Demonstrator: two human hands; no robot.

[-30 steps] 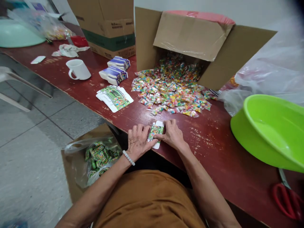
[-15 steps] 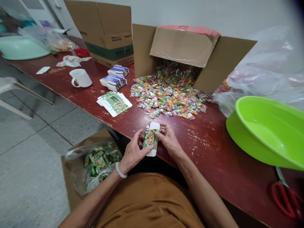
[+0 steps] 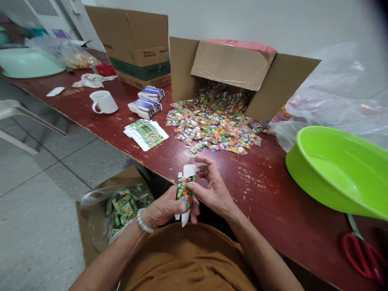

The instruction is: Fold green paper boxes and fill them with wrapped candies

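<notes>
Since the earlier frame, the small green printed cardboard box (image 3: 183, 192) had come closer to the person's body and opened from a flatter shape into a squarer one. It was held up at the table's near edge, white flaps sticking out above and below. The left hand (image 3: 165, 207) gripped its lower left side, thumb across the printed front. The right hand (image 3: 214, 194) pinched its right side, thumb near the top, upper fingers lifted away and lower ones curled behind.

I judged it feather-light, thin and springy, slightly slick on the printed face, easily creased. The long side edges looked the safest hold; the flaps would bend under a careless pinch.

The dark red table (image 3: 254, 210) was scuffed, its paint worn pale in patches. Clear-wrapped multicoloured sweets (image 3: 216, 129) spilled across it from a brown cardboard carton (image 3: 232, 68), with flat green-and-white box blanks (image 3: 147, 135) nearby. A lime-green plastic basin (image 3: 298, 176) stood to the right. Behind ran a pale wall (image 3: 218, 22); below lay a grey tiled floor (image 3: 42, 206).
</notes>
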